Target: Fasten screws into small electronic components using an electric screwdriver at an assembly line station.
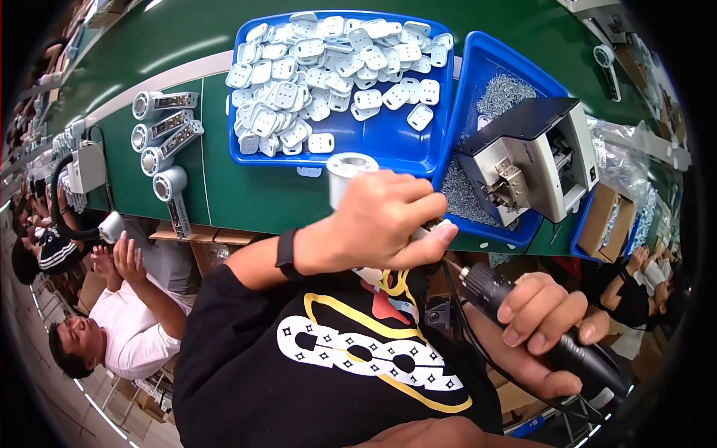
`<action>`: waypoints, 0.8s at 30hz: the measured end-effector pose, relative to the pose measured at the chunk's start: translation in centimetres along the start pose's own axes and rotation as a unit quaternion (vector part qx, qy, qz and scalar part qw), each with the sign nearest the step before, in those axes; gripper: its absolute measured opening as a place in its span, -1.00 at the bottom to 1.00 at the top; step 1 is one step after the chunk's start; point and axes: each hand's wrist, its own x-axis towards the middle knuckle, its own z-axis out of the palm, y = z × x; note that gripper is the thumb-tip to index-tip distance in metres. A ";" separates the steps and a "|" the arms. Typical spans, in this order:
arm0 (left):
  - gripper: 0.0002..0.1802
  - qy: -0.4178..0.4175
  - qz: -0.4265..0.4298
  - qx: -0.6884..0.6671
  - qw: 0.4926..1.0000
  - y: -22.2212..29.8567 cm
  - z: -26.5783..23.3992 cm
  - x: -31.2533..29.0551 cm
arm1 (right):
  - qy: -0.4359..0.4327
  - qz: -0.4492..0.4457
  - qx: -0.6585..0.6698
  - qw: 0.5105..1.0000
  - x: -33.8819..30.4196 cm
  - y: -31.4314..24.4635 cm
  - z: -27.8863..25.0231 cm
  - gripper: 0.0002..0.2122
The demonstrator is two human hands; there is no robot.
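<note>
My left hand (388, 216), with a dark band at the wrist, is closed around a white housing with a round hollow head (348, 170). Its head sticks out beyond my knuckles, while most of the rest is hidden in my palm. Lower right, my right hand (541, 321) wraps around a black electric screwdriver (489, 290). The screwdriver's tip points toward my left thumb; whether it touches the housing, I cannot tell. Just beyond my left hand lies a blue tray (373, 145) heaped with flat, pale plastic covers (310, 78).
A screw feeder machine (523, 164) stands in a second blue tray (472, 82) with loose screws (504, 97). Several white housings (170, 187) lie in a column on the green table (246, 198). A co-worker (138, 313) sits at the left, hands raised. A cardboard box (606, 224) is at right.
</note>
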 end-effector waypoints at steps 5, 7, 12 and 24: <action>-0.71 0.023 0.035 0.319 0.947 -9.0 -9.1 11.6 | 0.101 0.215 -0.367 0.899 0.6 5.7 0.0 -0.58; -0.56 -0.062 -0.088 0.405 0.908 -14.6 -12.1 16.9 | 0.009 0.244 -0.590 0.770 1.4 9.7 0.4 -0.59; -0.60 -0.216 -0.052 0.576 0.787 -22.5 -15.2 19.1 | -0.114 0.310 -0.723 0.606 1.5 15.9 -0.7 -0.57; -0.64 0.375 -0.260 0.123 0.881 -3.1 -18.9 -7.9 | -0.160 0.314 -0.604 0.715 2.1 14.7 -3.3 -0.46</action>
